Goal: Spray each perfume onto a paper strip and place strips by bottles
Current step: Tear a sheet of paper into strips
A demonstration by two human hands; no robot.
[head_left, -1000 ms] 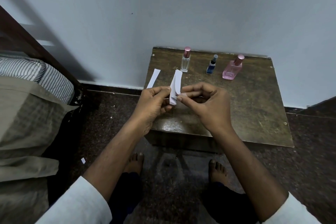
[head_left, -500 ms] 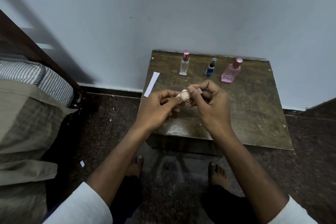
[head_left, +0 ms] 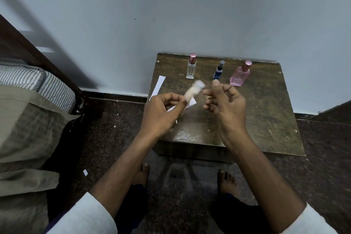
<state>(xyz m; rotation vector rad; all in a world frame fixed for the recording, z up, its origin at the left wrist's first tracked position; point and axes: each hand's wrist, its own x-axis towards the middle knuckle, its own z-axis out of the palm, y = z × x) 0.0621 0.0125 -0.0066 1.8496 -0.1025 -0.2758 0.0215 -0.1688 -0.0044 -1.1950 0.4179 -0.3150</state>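
Observation:
Three perfume bottles stand in a row at the back of a small dark wooden table (head_left: 266, 119): a clear bottle (head_left: 191, 68) with a pink cap, a small blue bottle (head_left: 218, 72), and a pink bottle (head_left: 240, 74). My left hand (head_left: 161, 112) pinches white paper strips (head_left: 193, 92) above the table; their upper end is blurred by motion. My right hand (head_left: 224, 99) hovers just right of the strips, fingers curled and apart, holding nothing. Another paper strip (head_left: 157, 87) lies flat on the table's left edge.
A grey wall rises right behind the table. A bed with a striped mattress (head_left: 38, 83) and a dark wooden frame fills the left. My bare feet (head_left: 142, 176) rest on the dark speckled floor, where small paper scraps (head_left: 85, 172) lie.
My right hand has let go of the strips and pulled to the right. The strips stay in my left hand and swing, blurred.

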